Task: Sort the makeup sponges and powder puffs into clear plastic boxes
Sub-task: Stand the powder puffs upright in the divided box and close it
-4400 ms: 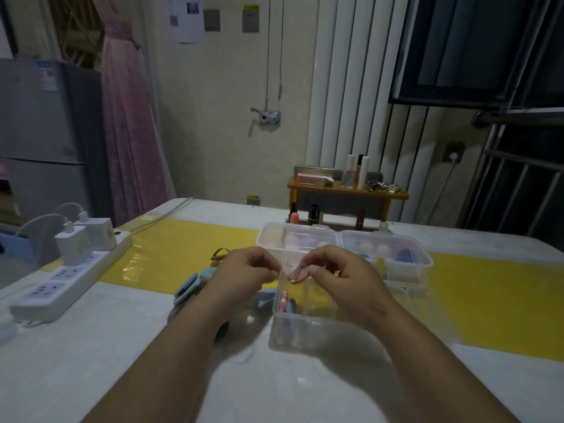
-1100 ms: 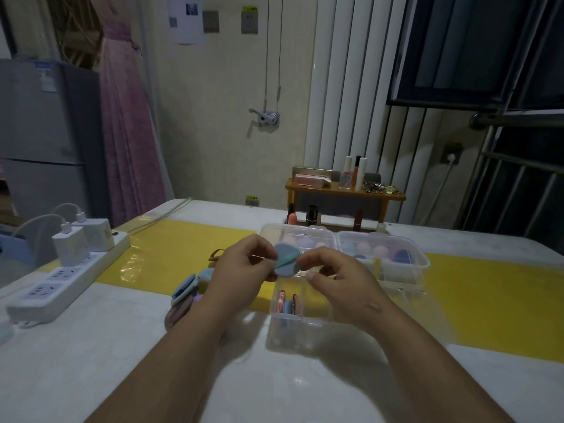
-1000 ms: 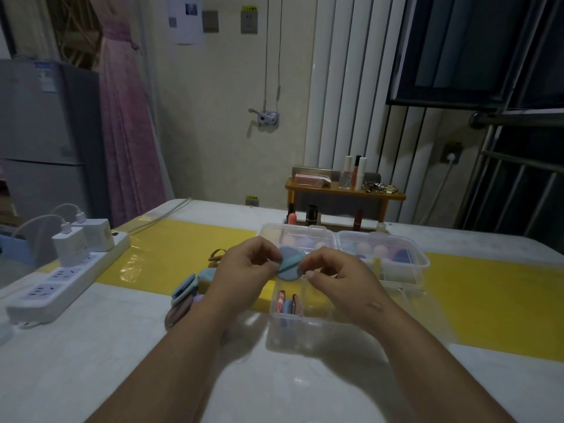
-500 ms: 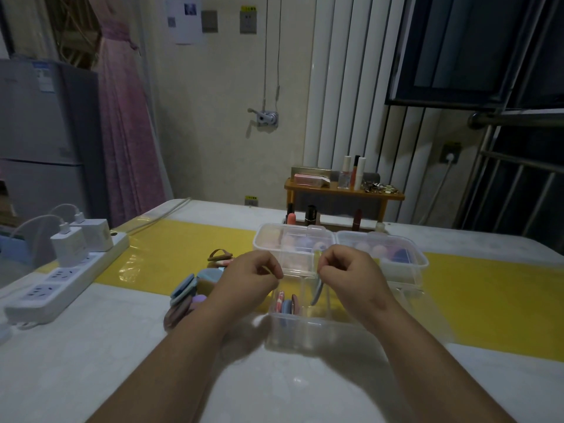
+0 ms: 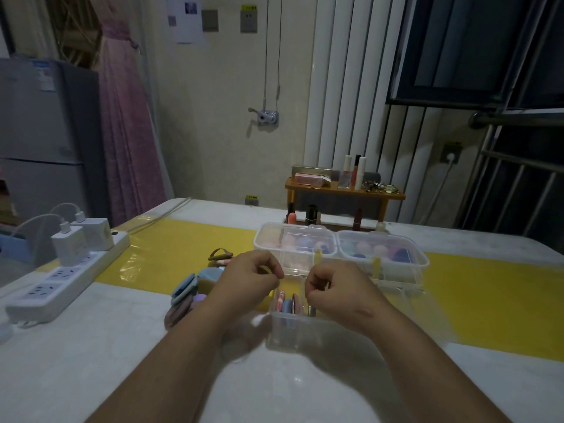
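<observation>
Since a second ago the blue puff (image 5: 312,311) has left the air between the two hands and gone down into the near clear box (image 5: 290,331). Only a bluish sliver of it shows, on edge, below the right hand (image 5: 338,288). That hand's fingers curl down over the box, and I cannot tell whether they still pinch the puff or have let go. The left hand (image 5: 244,279) hangs at the box's far left corner, thumb against curled forefinger. Whether it nips the clear rim or holds nothing, I cannot tell either (clear plastic in dim light hides its edges).

I judge the step in hand to be filing one puff upright in the row, and it looks nearly done. The next move, as I read it, calls for the left hand to reach the loose puffs (image 5: 183,296) just beside it on the table (image 5: 91,361). It must lift a single one off the overlapped heap.

I count three boxes: the open near one and two lidded ones behind it, the left rear box (image 5: 293,239) and the right rear box (image 5: 381,254), touching side by side. In the near box three standing puffs (image 5: 287,304) show plainly (pink, blue, brown), and the sliver makes four. The loose ones number at least five, but they overlap too much for a firm count. Sponges behind the rear lids are too blurred to count.
</observation>
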Demonstrator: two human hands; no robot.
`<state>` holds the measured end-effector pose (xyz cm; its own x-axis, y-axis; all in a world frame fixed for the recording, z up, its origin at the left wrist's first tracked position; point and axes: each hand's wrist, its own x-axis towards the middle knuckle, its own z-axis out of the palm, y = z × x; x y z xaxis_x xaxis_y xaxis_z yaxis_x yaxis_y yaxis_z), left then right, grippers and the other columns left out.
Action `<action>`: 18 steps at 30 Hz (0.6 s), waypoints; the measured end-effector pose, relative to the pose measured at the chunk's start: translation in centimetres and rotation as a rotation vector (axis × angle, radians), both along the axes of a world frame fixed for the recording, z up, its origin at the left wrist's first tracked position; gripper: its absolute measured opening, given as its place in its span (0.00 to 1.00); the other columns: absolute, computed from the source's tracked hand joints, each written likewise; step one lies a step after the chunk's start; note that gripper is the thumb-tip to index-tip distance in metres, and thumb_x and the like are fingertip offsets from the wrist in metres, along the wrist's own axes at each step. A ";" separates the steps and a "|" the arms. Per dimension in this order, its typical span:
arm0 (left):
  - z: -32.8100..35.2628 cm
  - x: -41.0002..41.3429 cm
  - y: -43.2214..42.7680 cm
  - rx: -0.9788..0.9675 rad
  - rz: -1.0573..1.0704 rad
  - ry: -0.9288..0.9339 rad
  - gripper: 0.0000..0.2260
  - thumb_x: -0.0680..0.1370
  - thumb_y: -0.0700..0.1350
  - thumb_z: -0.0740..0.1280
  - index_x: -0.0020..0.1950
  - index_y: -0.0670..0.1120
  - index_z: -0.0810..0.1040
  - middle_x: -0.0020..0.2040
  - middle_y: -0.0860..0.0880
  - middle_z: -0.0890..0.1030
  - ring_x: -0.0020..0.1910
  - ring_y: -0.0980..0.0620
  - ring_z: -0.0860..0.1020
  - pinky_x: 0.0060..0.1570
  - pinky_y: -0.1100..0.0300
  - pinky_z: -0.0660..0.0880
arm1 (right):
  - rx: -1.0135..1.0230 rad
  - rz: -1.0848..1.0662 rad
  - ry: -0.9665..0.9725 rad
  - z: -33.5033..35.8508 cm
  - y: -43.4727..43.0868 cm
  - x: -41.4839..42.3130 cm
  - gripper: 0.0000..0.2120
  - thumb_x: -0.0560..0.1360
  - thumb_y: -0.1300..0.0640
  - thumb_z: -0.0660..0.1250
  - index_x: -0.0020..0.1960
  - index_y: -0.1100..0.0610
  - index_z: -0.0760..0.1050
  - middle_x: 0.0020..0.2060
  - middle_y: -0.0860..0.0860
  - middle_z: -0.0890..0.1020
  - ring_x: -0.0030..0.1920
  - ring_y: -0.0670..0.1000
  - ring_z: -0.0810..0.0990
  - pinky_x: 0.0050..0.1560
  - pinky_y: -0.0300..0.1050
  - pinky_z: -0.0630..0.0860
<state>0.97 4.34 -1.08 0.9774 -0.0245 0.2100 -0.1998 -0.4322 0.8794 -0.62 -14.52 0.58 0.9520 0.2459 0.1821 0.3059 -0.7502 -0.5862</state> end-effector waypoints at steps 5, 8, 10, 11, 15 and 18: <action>0.1 -0.1 0.0 0.001 0.016 0.006 0.15 0.71 0.33 0.68 0.33 0.53 0.80 0.36 0.45 0.81 0.35 0.50 0.76 0.43 0.45 0.79 | -0.052 -0.004 0.027 0.0 0.2 0.2 0.05 0.66 0.53 0.67 0.40 0.42 0.77 0.37 0.41 0.81 0.50 0.52 0.76 0.55 0.55 0.76; 0.2 -0.2 -0.1 0.005 0.011 0.008 0.13 0.72 0.34 0.68 0.35 0.52 0.80 0.40 0.43 0.83 0.38 0.47 0.78 0.44 0.44 0.79 | -0.059 -0.006 0.028 0.0 0.2 0.2 0.05 0.67 0.53 0.70 0.40 0.43 0.77 0.38 0.41 0.81 0.50 0.50 0.77 0.56 0.54 0.76; 0.2 -0.1 -0.1 0.006 0.013 0.008 0.13 0.71 0.34 0.69 0.34 0.52 0.80 0.41 0.42 0.83 0.39 0.47 0.78 0.44 0.43 0.79 | -0.067 -0.008 0.041 0.0 0.2 0.2 0.05 0.67 0.54 0.70 0.39 0.44 0.79 0.38 0.41 0.81 0.50 0.49 0.77 0.57 0.54 0.76; 0.2 -0.1 0.0 0.006 0.016 0.009 0.13 0.71 0.34 0.69 0.34 0.53 0.81 0.40 0.42 0.83 0.38 0.47 0.78 0.43 0.43 0.79 | -0.059 -0.012 0.043 0.0 0.2 0.2 0.05 0.67 0.54 0.71 0.39 0.43 0.79 0.38 0.41 0.81 0.51 0.50 0.76 0.56 0.54 0.76; 0.1 -0.1 -0.1 -0.008 0.011 0.005 0.08 0.67 0.40 0.69 0.34 0.54 0.81 0.39 0.42 0.83 0.37 0.46 0.78 0.44 0.41 0.79 | -0.033 -0.026 0.029 0.0 0.2 0.2 0.05 0.67 0.53 0.69 0.38 0.43 0.78 0.39 0.41 0.81 0.51 0.52 0.76 0.55 0.54 0.76; 0.1 0.1 0.0 -0.017 0.028 -0.016 0.09 0.67 0.40 0.69 0.35 0.55 0.82 0.38 0.44 0.83 0.39 0.43 0.80 0.45 0.41 0.80 | -0.030 -0.033 0.002 0.0 0.2 0.2 0.05 0.69 0.54 0.69 0.38 0.44 0.78 0.39 0.41 0.81 0.49 0.50 0.77 0.55 0.53 0.77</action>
